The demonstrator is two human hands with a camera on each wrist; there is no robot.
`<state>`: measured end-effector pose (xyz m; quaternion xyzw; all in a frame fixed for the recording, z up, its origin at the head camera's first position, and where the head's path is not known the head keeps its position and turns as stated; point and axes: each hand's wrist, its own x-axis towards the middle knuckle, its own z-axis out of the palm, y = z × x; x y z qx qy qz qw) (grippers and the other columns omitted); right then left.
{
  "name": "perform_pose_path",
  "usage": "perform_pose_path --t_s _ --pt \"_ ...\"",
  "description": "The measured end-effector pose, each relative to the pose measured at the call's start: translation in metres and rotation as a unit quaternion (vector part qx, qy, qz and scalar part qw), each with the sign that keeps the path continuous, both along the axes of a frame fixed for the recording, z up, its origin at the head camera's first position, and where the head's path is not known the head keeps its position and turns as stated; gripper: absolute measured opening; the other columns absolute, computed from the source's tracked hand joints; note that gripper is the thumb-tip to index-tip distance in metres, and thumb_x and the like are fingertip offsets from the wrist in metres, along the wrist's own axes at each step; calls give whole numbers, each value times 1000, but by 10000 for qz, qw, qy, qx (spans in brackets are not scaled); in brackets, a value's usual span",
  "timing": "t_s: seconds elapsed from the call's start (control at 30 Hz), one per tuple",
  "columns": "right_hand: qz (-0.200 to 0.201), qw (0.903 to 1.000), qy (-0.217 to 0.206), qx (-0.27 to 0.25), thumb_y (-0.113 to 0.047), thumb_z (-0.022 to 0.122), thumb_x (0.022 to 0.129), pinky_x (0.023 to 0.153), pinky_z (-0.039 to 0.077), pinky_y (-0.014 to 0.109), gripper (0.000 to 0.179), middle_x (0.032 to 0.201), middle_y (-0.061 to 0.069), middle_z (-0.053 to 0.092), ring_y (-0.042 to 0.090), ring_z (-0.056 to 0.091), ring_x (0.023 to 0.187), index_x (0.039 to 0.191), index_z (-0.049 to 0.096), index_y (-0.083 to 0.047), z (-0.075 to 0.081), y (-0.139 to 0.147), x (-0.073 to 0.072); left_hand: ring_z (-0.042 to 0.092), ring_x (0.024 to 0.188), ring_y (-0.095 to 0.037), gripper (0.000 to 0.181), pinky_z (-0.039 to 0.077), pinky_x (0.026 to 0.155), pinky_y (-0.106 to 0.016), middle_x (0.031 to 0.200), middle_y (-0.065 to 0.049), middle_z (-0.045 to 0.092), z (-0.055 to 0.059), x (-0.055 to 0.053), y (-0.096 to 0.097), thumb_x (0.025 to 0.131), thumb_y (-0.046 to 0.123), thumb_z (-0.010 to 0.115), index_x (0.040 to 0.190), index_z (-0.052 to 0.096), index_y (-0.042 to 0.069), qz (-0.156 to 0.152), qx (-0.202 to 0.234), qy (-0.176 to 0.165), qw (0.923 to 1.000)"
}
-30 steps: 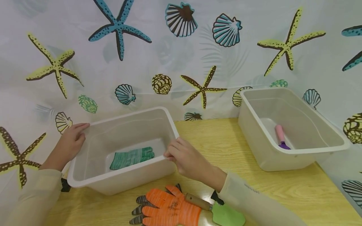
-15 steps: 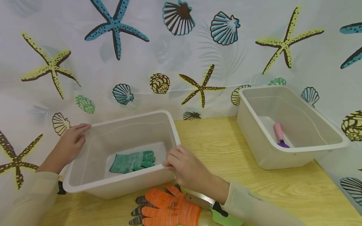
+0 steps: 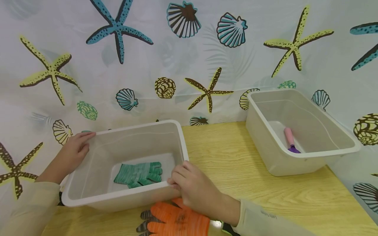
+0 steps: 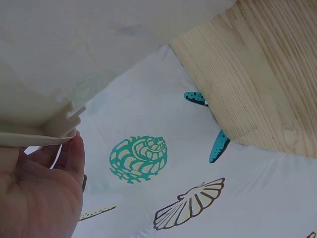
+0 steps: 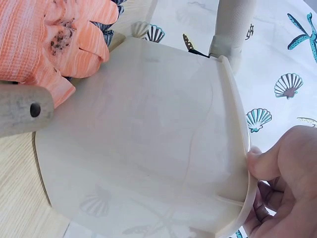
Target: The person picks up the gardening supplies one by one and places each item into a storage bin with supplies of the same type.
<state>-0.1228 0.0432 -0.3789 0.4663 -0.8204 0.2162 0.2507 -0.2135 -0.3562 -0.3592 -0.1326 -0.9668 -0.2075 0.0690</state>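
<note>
Both hands hold a light grey plastic bin (image 3: pixel 118 195) by its rim. My left hand (image 3: pixel 72 154) grips the back left corner; in the left wrist view its fingers hook under the lip. At the front right corner my right hand (image 3: pixel 195 186) pinches the rim, and the right wrist view shows the thumb (image 5: pixel 265 163) against the lip. A green knitted glove (image 3: pixel 138 173) lies flat on the bin's floor. Just in front of the bin an orange glove (image 3: pixel 177 219) with dark fingertips lies on the table, partly covered by my right hand and wrist.
A second grey bin (image 3: pixel 265 154) stands at the right on the wooden table (image 3: pixel 215 144), holding a tool with a pink handle (image 3: pixel 288 136) and purple end. A wooden tool handle (image 5: pixel 20 109) lies by the orange glove. A shell-patterned cloth (image 3: pixel 141 65) hangs behind.
The held bin has slid a little toward me with both hands on its rim, and more of the green glove shows. The right forearm now covers most of the green trowel.
</note>
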Motion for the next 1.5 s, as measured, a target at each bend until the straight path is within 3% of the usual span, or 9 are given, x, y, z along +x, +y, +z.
perform_pose_path --t_s 0.2,0.43,0.67,0.87,1.1,1.37,1.5 --pt "22 9987 478 -164 -7 59 79 64 31 22 8 75 -5 46 12 40 68 78 54 -13 -1 -3 8 32 117 -43 39 28 89 -60 129 -20 37 -1 1 1 89 3 42 128 43 0 -177 -18 143 9997" --pt "39 9983 547 -188 -1 55 71 65 34 23 15 76 -4 49 13 44 71 80 56 -13 -2 -3 19 36 114 -40 38 32 87 -56 126 -17 42 -4 1 5 87 0 46 125 47 0 -394 37 492 9980" --pt "55 9974 702 -149 1 55 64 68 35 24 22 78 -3 50 14 44 72 81 57 -13 0 -5 24 34 116 -41 38 28 90 -58 127 -17 41 -3 5 2 89 3 46 127 46 3 -328 42 398 9987" --pt "38 9961 859 -183 1 57 69 65 32 22 17 75 -4 50 13 42 68 78 57 -13 5 -6 28 34 117 -41 38 28 91 -57 128 -17 41 -3 5 2 89 3 46 127 46 4 -306 -17 409 9987" --pt "0 9977 660 -167 2 62 65 65 32 22 21 76 -3 50 13 43 69 80 58 -13 2 -6 28 34 116 -42 38 26 92 -57 128 -18 41 -3 6 1 89 3 46 127 46 3 -307 4 415 9987" --pt "34 9997 232 -28 2 56 68 71 35 23 22 80 -3 51 14 44 74 84 59 -12 -1 -3 27 35 116 -43 37 25 93 -57 128 -19 42 -5 7 1 89 4 46 127 46 3 -352 75 547 9979" --pt "0 9998 202 21 1 54 68 70 34 23 21 80 -2 50 14 43 74 84 58 -12 0 -3 27 33 118 -42 36 25 92 -59 130 -18 41 -5 5 1 93 14 43 128 46 8 -160 207 376 9990"
